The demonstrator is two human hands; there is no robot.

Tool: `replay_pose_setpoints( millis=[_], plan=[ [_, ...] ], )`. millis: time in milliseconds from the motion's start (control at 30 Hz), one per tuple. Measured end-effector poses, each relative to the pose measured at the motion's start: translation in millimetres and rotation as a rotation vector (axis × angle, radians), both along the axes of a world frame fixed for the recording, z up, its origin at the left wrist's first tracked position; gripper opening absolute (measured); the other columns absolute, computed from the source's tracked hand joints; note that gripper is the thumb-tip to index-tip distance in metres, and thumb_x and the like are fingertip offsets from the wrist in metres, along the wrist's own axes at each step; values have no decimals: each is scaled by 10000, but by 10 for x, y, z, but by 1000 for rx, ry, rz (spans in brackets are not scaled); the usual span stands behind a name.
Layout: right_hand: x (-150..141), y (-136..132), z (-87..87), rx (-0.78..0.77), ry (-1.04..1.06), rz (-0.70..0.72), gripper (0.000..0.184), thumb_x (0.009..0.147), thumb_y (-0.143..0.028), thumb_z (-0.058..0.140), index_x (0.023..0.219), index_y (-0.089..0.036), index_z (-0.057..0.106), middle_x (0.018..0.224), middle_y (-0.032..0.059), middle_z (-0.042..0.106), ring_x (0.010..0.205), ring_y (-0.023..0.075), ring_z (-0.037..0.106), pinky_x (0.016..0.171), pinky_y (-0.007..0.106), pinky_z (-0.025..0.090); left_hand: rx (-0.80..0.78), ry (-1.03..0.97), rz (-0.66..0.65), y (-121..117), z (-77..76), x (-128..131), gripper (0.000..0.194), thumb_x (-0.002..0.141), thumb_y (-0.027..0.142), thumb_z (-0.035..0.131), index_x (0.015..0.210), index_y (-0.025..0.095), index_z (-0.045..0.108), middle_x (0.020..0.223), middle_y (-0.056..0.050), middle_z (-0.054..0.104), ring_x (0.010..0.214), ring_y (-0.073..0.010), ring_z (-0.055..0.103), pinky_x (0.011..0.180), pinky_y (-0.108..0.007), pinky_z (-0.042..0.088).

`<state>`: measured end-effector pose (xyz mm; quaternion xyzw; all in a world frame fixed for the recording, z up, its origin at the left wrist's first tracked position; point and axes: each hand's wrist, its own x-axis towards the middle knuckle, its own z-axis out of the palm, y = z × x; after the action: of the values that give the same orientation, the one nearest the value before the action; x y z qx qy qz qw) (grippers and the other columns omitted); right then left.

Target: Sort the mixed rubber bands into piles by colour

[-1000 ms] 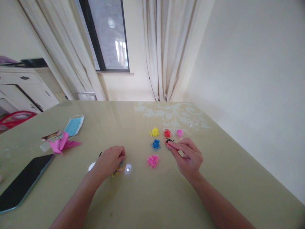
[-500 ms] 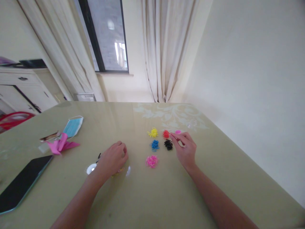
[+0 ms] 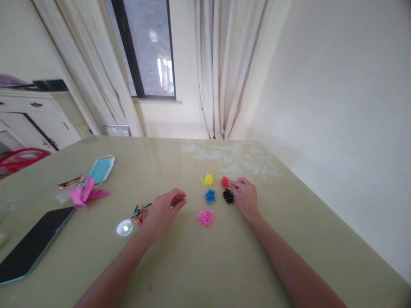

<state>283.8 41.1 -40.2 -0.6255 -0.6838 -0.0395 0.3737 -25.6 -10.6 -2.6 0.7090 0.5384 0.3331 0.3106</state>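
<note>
My right hand [image 3: 245, 196] is closed in a pinch at the right edge of a pile of small red rubber bands [image 3: 224, 182], apparently with a red band at the fingertips. My left hand [image 3: 169, 205] hovers left of the piles. Its fingers curl toward the thumb, and anything between them is too small to make out. Near the right hand lie piles of black bands [image 3: 228, 196], blue bands [image 3: 209, 196], yellow bands [image 3: 208, 179] and pink bands [image 3: 206, 218]. Behind my left wrist is a mixed-colour heap of bands [image 3: 140, 214], partly covered.
A shiny white round object [image 3: 124, 228] sits beside the mixed heap. Further left are a dark-screened phone [image 3: 35, 241], a pink folded-paper shape [image 3: 88, 193] and a blue face mask [image 3: 102, 169]. A pink piece [image 3: 240, 179] shows behind the right hand. A wall borders the table's right side.
My left hand has moved right, uncovering much of the mixed heap. My right hand has shifted slightly left and lower, its fingertips now at the red pile. The view has shifted slightly.
</note>
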Motion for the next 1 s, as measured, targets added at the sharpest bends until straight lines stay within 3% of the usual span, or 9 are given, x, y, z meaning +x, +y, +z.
replay_pose_setpoints(
  millis=[133, 267, 367, 567, 833, 933, 1000],
  plan=[
    [-148, -218, 140, 124, 100, 196, 292, 1014, -409, 599, 1005, -232, 832, 813, 55, 666, 764, 199, 615, 747, 360, 434, -120, -263, -79, -58, 44, 110, 208, 868, 402, 686, 902, 202, 733, 903, -49, 780, 864, -202, 722, 804, -308, 548],
    [-440, -545, 231, 105, 195, 493, 286, 951, -434, 707, 1124, -224, 795, 862, 52, 677, 793, 192, 623, 753, 336, 489, -255, -443, -114, -122, 77, 203, 237, 828, 403, 743, 926, 187, 754, 827, -38, 776, 788, -177, 706, 738, -282, 546],
    [-626, -717, 248, 99, 205, 605, 236, 954, -393, 714, 1109, -236, 797, 844, 45, 678, 790, 187, 626, 736, 327, 490, -302, -493, -130, -158, 70, 252, 236, 813, 395, 772, 908, 179, 752, 814, -36, 777, 761, -160, 696, 719, -269, 541],
    [-681, -783, 288, 94, 229, 621, 138, 981, -285, 681, 967, -236, 810, 794, 31, 675, 768, 173, 622, 715, 316, 472, -338, -539, -174, -173, 50, 277, 250, 789, 390, 811, 895, 177, 735, 825, -30, 774, 749, -147, 687, 713, -262, 535],
    [-666, -791, 330, -3, 265, 650, 164, 967, -351, 697, 971, -242, 818, 805, 40, 680, 774, 176, 622, 724, 316, 489, -357, -469, -194, -204, 101, 287, 325, 782, 465, 788, 918, 179, 716, 854, -45, 768, 780, -172, 693, 732, -297, 535],
    [-622, -779, 386, -4, 365, 642, 133, 951, -324, 715, 940, -243, 820, 783, 33, 672, 730, 162, 602, 650, 290, 470, -314, -370, -189, -167, 114, 222, 359, 815, 509, 732, 969, 185, 716, 884, -59, 769, 806, -194, 692, 733, -312, 536],
    [-549, -757, 451, 31, 490, 597, 88, 922, -301, 750, 932, -250, 821, 776, 23, 662, 690, 149, 573, 598, 274, 443, -216, -180, -119, -122, 127, 108, 346, 873, 516, 664, 997, 198, 724, 919, -66, 768, 836, -214, 691, 745, -326, 534]
  ],
)
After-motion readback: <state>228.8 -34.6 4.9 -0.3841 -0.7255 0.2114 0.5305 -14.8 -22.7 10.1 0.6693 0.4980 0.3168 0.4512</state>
